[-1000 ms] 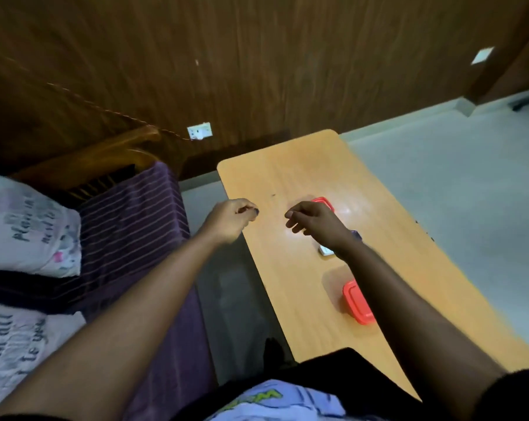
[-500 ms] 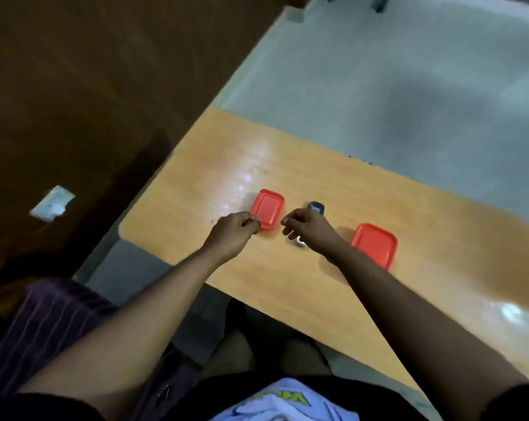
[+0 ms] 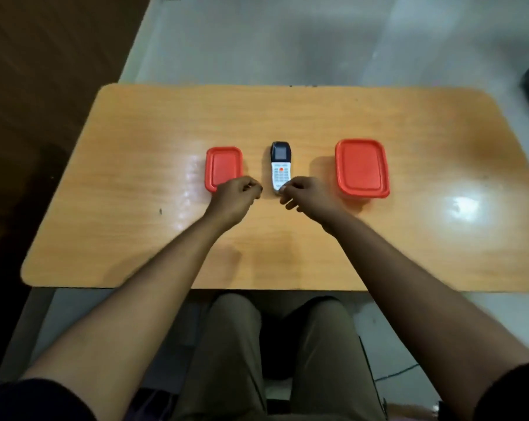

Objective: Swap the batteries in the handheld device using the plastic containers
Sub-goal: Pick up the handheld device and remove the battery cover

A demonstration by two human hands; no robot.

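The left hand (image 3: 235,197) hides the small container's (image 3: 223,167) near corner; the device's (image 3: 280,168) keypad labels (mid-frame) are too small to read.

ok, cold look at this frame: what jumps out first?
Two red-lidded containers on the wooden table: the small container left, the large container right, both closed. Between them lies the handheld device, keypad up. The left hand, curled, overlaps the small container's near corner; the right hand has its fingertips at the device's near end.
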